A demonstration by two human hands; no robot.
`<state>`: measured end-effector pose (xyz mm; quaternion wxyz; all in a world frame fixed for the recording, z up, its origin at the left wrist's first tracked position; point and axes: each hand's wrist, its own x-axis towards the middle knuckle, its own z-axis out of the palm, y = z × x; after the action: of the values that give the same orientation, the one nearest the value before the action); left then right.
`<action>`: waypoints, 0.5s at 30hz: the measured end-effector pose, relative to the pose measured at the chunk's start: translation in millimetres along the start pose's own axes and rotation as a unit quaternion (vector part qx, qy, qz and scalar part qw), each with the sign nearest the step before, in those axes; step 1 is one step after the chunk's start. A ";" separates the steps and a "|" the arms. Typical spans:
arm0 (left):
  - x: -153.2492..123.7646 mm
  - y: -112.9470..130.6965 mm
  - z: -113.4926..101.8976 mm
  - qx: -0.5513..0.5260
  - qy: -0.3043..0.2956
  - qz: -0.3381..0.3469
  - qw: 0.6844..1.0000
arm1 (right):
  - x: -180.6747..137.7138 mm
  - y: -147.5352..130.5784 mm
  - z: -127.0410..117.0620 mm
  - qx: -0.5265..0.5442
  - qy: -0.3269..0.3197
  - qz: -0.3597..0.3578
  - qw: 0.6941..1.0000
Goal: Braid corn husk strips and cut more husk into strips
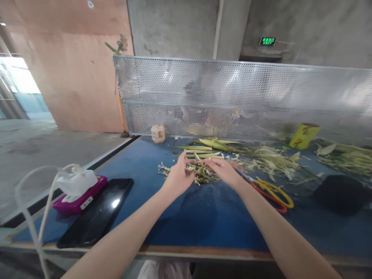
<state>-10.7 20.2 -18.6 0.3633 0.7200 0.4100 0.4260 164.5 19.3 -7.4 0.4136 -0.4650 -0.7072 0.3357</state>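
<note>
At frame centre, a heap of sprigs [204, 179] on the counter [215, 224] is being flanked by the left hand [179, 171] and the right hand [225, 171]. Right of these, scissors [276, 187] are being seen; at lower left, a power strip [69, 205] is being bordered by a flat device [99, 211]; stalks [221, 145], farther up, are being backed by a panel [247, 93].

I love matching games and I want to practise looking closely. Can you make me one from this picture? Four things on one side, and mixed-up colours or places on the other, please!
Things
1. Scissors
2. Plant bits
3. Exit sign
4. Screen

Colours and places
A. Black, lying flat beside the purple box
B. Glowing green, up high
C. Red and yellow handles
D. In a little pile by the left hand and right hand

Right pairs: 1-C, 2-D, 3-B, 4-A
</note>
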 end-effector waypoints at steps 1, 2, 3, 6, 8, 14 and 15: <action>0.1 -0.1 -1.2 0.027 0.025 0.021 0.999 | -0.5 -0.7 0.3 -0.021 0.019 -0.008 1.000; -0.2 0.3 -1.9 0.043 0.037 0.040 0.998 | -1.0 -1.8 1.1 -0.037 0.035 -0.016 0.999; -0.6 1.3 -2.0 0.050 0.041 0.057 0.996 | -1.6 -3.2 2.2 -0.046 0.047 -0.025 0.998; -2.5 5.7 0.3 0.027 0.033 0.102 0.994 | -3.7 -7.9 6.3 -0.043 0.070 -0.047 0.996; -3.1 8.4 3.2 -0.038 0.012 0.096 0.995 | -4.9 -10.2 8.8 -0.030 0.065 -0.052 0.996; -1.3 8.7 9.8 -0.201 -0.016 0.026 0.979 | -6.6 -11.2 14.3 0.044 0.025 -0.055 0.997; -1.2 8.2 10.1 -0.191 -0.017 0.037 0.981 | -6.7 -10.9 15.2 0.053 0.024 -0.058 0.997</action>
<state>0.5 14.1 -15.6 0.4855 0.6589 0.2880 0.4972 148.2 7.9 -6.4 0.4730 -0.4085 -0.7040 0.3374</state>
